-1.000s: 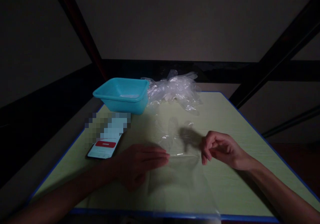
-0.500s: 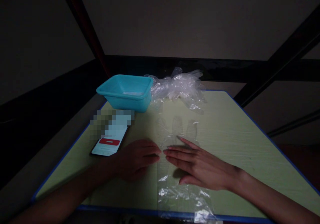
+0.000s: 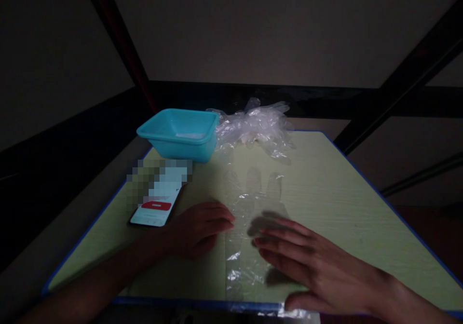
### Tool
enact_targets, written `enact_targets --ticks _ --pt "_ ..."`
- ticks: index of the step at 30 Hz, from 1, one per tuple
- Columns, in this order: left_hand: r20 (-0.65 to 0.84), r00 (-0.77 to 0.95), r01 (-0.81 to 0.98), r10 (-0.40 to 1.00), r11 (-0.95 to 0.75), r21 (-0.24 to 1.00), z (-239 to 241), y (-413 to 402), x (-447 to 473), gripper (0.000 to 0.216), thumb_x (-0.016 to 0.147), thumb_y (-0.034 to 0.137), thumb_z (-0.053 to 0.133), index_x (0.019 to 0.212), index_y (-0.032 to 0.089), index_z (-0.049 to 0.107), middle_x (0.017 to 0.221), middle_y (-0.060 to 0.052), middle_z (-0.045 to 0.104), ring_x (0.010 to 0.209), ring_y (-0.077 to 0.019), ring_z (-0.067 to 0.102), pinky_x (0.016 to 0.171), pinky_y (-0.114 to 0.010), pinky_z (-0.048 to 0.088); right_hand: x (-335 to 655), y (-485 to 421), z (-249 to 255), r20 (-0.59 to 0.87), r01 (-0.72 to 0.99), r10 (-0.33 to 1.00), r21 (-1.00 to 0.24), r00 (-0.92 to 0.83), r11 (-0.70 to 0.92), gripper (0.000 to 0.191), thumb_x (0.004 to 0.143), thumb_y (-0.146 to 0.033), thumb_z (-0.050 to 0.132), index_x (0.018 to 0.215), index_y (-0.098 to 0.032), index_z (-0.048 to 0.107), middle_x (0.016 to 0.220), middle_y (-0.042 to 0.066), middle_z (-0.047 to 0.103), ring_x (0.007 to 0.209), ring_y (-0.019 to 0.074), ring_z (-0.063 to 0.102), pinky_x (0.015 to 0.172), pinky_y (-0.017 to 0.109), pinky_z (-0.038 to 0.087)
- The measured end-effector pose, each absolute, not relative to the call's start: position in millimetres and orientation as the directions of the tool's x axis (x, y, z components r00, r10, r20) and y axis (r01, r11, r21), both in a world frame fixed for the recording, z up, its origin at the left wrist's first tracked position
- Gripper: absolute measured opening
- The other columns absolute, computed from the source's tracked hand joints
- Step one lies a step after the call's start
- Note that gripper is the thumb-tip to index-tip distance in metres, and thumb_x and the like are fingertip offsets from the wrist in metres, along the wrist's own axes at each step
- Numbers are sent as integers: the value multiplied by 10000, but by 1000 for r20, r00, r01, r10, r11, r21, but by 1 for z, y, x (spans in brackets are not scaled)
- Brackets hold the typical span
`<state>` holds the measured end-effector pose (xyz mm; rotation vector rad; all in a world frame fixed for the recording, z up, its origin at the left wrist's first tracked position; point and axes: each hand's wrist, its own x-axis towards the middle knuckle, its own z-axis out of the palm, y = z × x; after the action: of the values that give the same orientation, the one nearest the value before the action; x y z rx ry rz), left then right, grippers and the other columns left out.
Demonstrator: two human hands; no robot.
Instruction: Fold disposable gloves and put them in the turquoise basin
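Note:
A clear thin plastic glove [image 3: 253,203] lies flat on the green table [image 3: 325,189], fingers pointing away from me, its cuff hanging over the near edge. My left hand [image 3: 197,227] rests palm down on the table, fingertips touching the glove's left edge, fingers stretched. My right hand [image 3: 311,266] lies flat and open over the glove's lower right part, fingers spread and pointing left. Neither hand holds anything.
A turquoise plastic tub [image 3: 181,133] stands at the back left. A heap of clear plastic gloves [image 3: 255,124] lies beside it at the back. A phone [image 3: 157,196] with a lit screen lies left of my left hand. Dark bars frame the table.
My right hand went from a loose pinch above the glove to flat on it, then slid toward me along the glove. My left hand stayed at the glove's left edge.

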<state>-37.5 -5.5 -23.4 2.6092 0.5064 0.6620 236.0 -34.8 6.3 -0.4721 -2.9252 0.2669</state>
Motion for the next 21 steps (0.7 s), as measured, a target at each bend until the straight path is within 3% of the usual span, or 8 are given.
enact_targets --ticks 5,9,13,18,21 --pt "167 736 356 656 -585 729 -20 -13 -23 347 828 72 348 1117 169 513 1109 -89 617 1046 -194 557 913 -353 439 225 -61 15 134 277 283 -64 -950 959 361 924 -229 427 1253 -124 534 1246 56 593 1144 200 549 969 342 450" --pt "8 708 371 706 -381 847 -20 -13 -16 331 853 112 348 1165 164 445 1168 -103 593 1079 -194 556 935 -365 429 222 -68 14 167 298 296 -16 -940 954 369 918 -224 431 1256 -111 530 1251 67 584 1121 204 569 915 334 489" --pt "-2 700 347 714 -339 874 -23 -13 -16 363 857 98 342 1213 161 374 1186 -132 583 1121 -191 543 972 -407 405 223 -73 3 184 303 291 45 -939 952 378 902 -220 448 1251 -98 529 1253 72 584 1105 211 578 888 334 509" --pt "26 706 369 708 -400 839 -28 -16 -18 387 820 48 351 1181 175 403 1218 -120 562 1153 -191 516 986 -410 402 227 -84 -17 321 390 337 113 -885 914 314 906 -216 443 1166 -122 592 1189 53 638 1079 217 589 880 341 511" --pt "32 706 386 708 -422 821 -31 -17 -18 400 812 35 345 1186 166 396 1233 -130 553 1163 -193 510 989 -413 400 230 -85 -16 319 372 322 107 -891 922 298 904 -153 420 1128 -120 615 1155 68 657 1045 207 609 866 330 517"
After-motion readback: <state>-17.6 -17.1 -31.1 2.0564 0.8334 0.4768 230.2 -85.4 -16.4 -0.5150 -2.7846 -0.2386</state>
